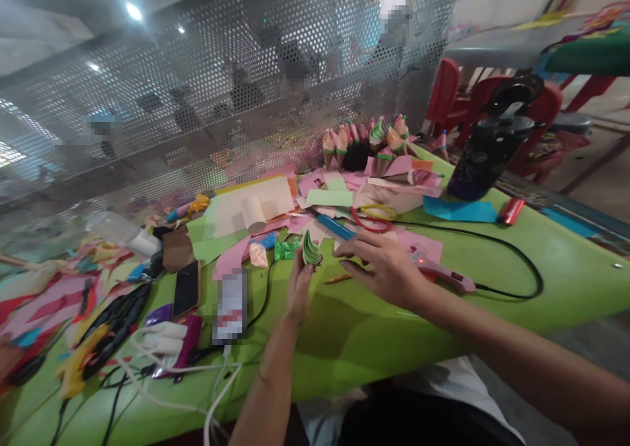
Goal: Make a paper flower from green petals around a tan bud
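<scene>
In the head view, my left hand (299, 287) is closed around a small green swirl (311, 249), like the top of a paper ice cream cone. The swirl stands upright above my fingers, and its lower part is hidden in them. To its right, my right hand (384, 262) is open, its fingers stretched toward the swirl but apart from it. Just beyond those fingers lies a blue-handled tool (335, 225). A thin brown stick (338, 279) lies below the fingertips. A pink glue gun (445, 274) with a black cord lies beside my right wrist.
Finished paper cones (378, 138) stand at the back against a perforated metal panel (236, 85). Coloured paper sheets (226, 203), a phone (187, 288), a second phone (230, 308), and white cables (172, 367) spread across the left. A dark tumbler (485, 151) stands at the right edge.
</scene>
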Tool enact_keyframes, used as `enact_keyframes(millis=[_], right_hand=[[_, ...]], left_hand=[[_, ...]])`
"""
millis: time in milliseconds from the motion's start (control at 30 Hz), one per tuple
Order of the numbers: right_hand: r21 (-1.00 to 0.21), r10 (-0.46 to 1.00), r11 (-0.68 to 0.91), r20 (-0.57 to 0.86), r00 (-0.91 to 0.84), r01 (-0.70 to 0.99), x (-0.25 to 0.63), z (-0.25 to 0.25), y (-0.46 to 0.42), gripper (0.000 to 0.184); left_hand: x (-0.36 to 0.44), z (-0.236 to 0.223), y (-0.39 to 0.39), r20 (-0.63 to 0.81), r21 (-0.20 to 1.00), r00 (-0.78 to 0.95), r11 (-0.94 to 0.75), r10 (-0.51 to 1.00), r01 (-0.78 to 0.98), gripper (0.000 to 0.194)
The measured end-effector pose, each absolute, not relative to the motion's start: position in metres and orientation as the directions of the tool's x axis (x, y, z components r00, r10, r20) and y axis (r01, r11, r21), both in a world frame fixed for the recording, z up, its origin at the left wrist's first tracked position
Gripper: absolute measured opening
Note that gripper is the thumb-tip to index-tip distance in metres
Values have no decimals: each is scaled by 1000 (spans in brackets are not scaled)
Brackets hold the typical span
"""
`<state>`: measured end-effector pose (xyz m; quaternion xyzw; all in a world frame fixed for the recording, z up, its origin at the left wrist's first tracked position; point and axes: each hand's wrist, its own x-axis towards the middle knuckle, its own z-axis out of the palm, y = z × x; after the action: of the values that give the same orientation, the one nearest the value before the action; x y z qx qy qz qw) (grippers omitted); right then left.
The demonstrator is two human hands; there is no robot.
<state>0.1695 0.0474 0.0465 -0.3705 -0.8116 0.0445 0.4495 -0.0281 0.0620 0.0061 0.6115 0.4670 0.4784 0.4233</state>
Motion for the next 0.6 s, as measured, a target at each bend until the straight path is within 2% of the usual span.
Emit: enact_keyframes(millis=[133,267,300,367,433,600], right_hand=[[-416,755,558,613,-231,719,220,34,33,12],[-292,838,332,528,-138,897,285,13,8,22],[-283,880,248,465,-93,926,298,9,2,25],[-341,924,192,379,-53,920,316,2,-6,25],[-425,958,217,265,-108,879,322,-4,-9,21],[-462,999,23,33,-9,887,308,-7,-2,18]], left_hand=[[-30,7,61,200,964,99,-214,975,159,42],[-32,7,61,202,967,108,-215,973,137,40],[-32,7,61,202,967,111,-216,973,134,39],[-32,7,60,202,969,128,-217,971,118,40],[-32,7,60,193,975,140,-206,971,84,42],[-31,6,60,147,989,114,-146,983,-17,45]])
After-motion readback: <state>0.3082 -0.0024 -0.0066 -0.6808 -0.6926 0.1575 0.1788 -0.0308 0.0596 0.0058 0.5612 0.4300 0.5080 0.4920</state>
